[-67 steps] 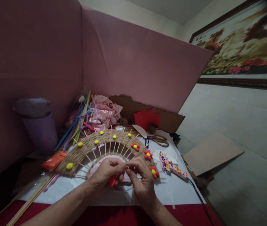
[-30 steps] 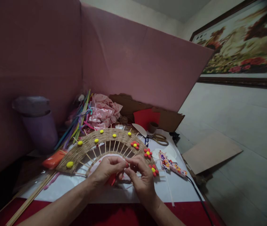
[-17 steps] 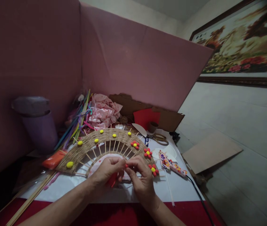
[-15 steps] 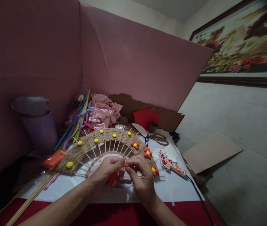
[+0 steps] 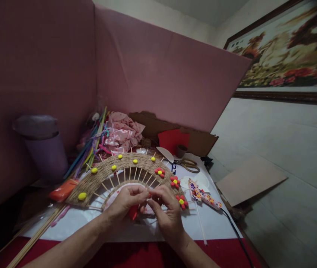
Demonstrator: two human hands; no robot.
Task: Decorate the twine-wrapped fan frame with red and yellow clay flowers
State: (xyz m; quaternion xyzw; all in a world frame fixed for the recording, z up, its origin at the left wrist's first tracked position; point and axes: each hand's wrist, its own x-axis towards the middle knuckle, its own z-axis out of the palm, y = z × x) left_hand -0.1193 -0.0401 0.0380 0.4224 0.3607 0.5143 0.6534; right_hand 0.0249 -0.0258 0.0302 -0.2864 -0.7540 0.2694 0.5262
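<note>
My left hand and my right hand meet over the near middle of the fan-shaped piece, fingertips pinched together around a small bit of red modelling clay, mostly hidden by the fingers. A larger red lump, seemingly the same clay, hangs under the fingers of my left hand. Behind them lies the fan-shaped piece, a twine-woven arch on thin wooden sticks. Yellow dots sit along its left and top. Three red flowers with yellow centres are on its right side.
A patterned glue gun with a black cord lies right, near scissors. An orange packet and long wooden sticks are left. Behind stand a purple bin, crumpled pink fabric and a cardboard strip.
My fingertips have shifted slightly around the small red bit. Both hands stay in nearly the same place, and the view has moved a touch.
</note>
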